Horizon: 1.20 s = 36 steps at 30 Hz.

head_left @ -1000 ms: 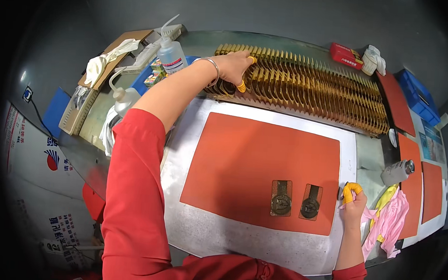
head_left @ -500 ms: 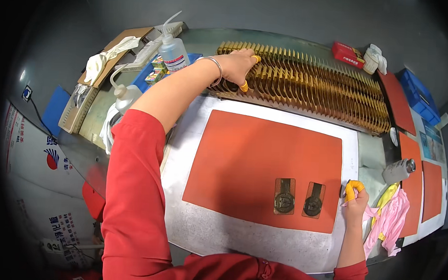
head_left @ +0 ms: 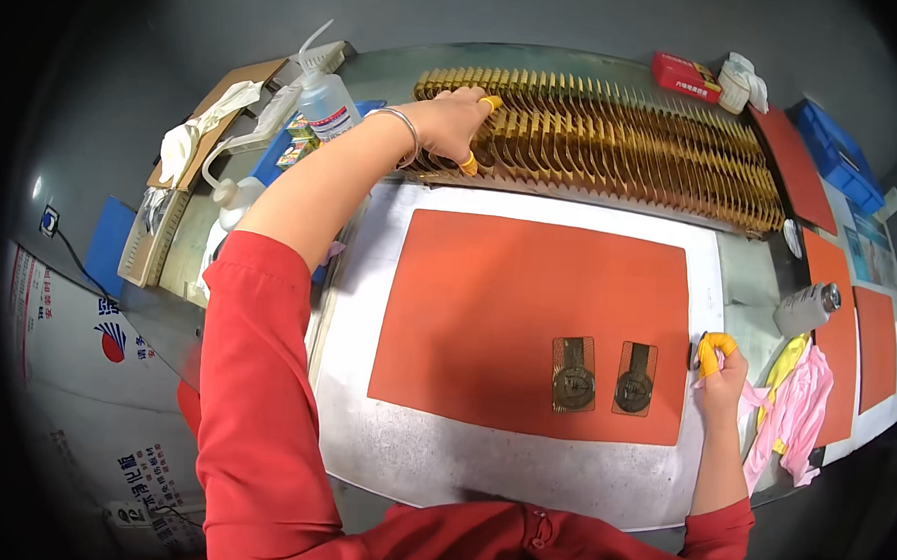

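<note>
My left hand (head_left: pixel 456 126), with yellow covers on thumb and forefinger, reaches to the left end of a long rack of upright golden plates (head_left: pixel 615 142). Thumb and forefinger are spread apart against the plates; whether a plate sits between them is hidden. My right hand (head_left: pixel 722 372) rests at the right edge of an orange mat (head_left: pixel 498 302), its yellow-covered fingers curled round something dark, mostly hidden. Pink cloth touches this hand. Two thin dark rectangular plates, a left plate (head_left: pixel 573 376) and a right plate (head_left: pixel 635 378), each with a round medal-like design, lie side by side on the mat.
Left stand a squeeze bottle (head_left: pixel 326 105), a second bottle (head_left: pixel 237 196) and a tray with white gloves (head_left: pixel 200 129). Right lie pink cloth (head_left: pixel 802 401), yellow cloth (head_left: pixel 787 370), a grey bottle (head_left: pixel 806 310) and a blue bin (head_left: pixel 839 157). A red box (head_left: pixel 686 77) stands behind.
The whole view has shifted slightly. My left hand stays at the left end of the rack, and my right hand stays curled beside the mat. The two plates keep their places.
</note>
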{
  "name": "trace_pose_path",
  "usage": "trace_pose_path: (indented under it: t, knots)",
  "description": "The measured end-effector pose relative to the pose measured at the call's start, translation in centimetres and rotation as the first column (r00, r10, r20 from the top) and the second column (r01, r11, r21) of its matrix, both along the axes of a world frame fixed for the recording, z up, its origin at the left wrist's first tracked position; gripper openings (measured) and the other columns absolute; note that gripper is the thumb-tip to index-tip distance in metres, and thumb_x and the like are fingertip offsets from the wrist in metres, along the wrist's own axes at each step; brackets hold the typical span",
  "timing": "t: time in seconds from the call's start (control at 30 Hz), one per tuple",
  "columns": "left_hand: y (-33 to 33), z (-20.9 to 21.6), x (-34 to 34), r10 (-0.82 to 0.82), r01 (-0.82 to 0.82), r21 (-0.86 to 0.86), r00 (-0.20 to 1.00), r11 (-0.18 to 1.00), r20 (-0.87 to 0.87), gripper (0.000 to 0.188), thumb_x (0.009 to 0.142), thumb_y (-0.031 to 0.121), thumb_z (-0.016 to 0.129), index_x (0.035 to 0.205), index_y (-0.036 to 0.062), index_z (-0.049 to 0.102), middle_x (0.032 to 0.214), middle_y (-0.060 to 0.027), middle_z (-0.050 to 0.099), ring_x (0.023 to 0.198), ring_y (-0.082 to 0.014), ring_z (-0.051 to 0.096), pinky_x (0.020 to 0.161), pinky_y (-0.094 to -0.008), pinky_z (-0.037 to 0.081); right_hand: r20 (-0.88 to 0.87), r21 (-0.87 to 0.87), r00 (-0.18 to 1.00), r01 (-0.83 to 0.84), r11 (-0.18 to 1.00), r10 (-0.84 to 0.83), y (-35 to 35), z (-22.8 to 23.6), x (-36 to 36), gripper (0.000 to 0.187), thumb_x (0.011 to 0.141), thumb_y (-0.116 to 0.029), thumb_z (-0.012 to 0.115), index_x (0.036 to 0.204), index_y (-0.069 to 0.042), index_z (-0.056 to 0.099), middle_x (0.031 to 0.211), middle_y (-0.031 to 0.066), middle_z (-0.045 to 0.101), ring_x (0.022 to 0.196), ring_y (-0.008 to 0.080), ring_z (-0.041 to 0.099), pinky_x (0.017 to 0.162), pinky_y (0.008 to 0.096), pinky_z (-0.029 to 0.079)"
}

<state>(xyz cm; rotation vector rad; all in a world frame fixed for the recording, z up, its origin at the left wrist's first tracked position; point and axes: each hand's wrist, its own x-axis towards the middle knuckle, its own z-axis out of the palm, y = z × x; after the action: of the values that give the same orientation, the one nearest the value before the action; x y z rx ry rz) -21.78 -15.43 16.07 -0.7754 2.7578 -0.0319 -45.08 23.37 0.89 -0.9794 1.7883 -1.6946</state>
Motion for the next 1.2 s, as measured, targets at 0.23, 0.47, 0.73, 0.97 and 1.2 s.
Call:
trace_pose_path:
  t: [0.23, 0.47, 0.73, 0.97, 1.2]
  knots:
    - [6.8, -1.3, 3.5, -0.160, 0.071, -0.183, 0.827, 0.981, -0.539, 0.072, 0.065, 0.033, 0.078, 0.120, -0.0018, 0.048, 0.110, -0.0191, 0.055, 0.105, -0.0311, 0.053, 0.090, -0.0369, 0.043, 0.022, 0.138, 0.999, 0.035, 0.990, -0.038, -0.2, 1.5, 0.8, 0.008, 0.087, -0.007, 0.056, 0.089, 0.001, 0.058, 0.070, 0.0009, 0.055, 0.061, 0.0073, 0.047, 0.056, 0.0210, 0.037]
    - [25.5, -9.7, 3.5, 0.043, 0.111, 0.245, 0.836, 0.963, -0.547, 0.096, 0.054, 0.040, 0.083, 0.127, -0.0036, 0.038, 0.124, -0.0199, 0.041, 0.119, -0.0335, 0.036, 0.103, -0.0433, 0.025, 0.011, -0.066, 0.998, -0.062, 0.996, 0.063, -0.4, 0.5, 0.1, 0.007, 0.086, -0.005, 0.058, 0.087, 0.001, 0.059, 0.072, -0.0002, 0.055, 0.062, 0.0064, 0.048, 0.058, 0.0206, 0.039]
    - [26.9, -11.8, 2.9, 0.151, 0.040, 0.313, 0.815, 0.949, -0.560, 0.085, 0.057, 0.033, 0.081, 0.123, -0.0052, 0.042, 0.112, -0.0186, 0.039, 0.107, -0.0344, 0.039, 0.093, -0.0429, 0.031, 0.011, -0.015, 0.999, -0.050, 0.999, 0.050, 0.2, 0.5, 0.7, 0.008, 0.086, -0.006, 0.057, 0.087, 0.002, 0.059, 0.071, 0.0002, 0.055, 0.061, 0.0062, 0.047, 0.056, 0.0203, 0.038]
    - [25.6, -8.3, 4.8, 0.038, 0.114, 0.199, 0.775, 0.973, -0.631, 0.081, 0.058, 0.030, 0.078, 0.121, -0.0038, 0.043, 0.109, -0.0203, 0.049, 0.102, -0.0345, 0.047, 0.086, -0.0398, 0.039, -0.035, 0.020, 0.999, 0.005, 1.000, -0.004, -0.4, 0.5, 0.0, 0.010, 0.085, -0.009, 0.057, 0.087, 0.001, 0.059, 0.069, 0.0017, 0.055, 0.059, 0.0058, 0.045, 0.053, 0.0210, 0.036]
    - [9.9, 0.1, 8.6, -0.081, -0.086, -0.250, 0.804, 0.965, -0.590, 0.079, 0.061, 0.033, 0.070, 0.124, -0.0037, 0.039, 0.097, -0.0165, 0.052, 0.094, -0.0303, 0.050, 0.083, -0.0366, 0.038, -0.013, 0.052, 0.999, 0.037, 0.998, -0.037, -0.2, 0.9, 0.1, 0.008, 0.085, -0.007, 0.057, 0.089, 0.000, 0.058, 0.070, 0.0017, 0.055, 0.057, 0.0056, 0.045, 0.051, 0.0194, 0.035]
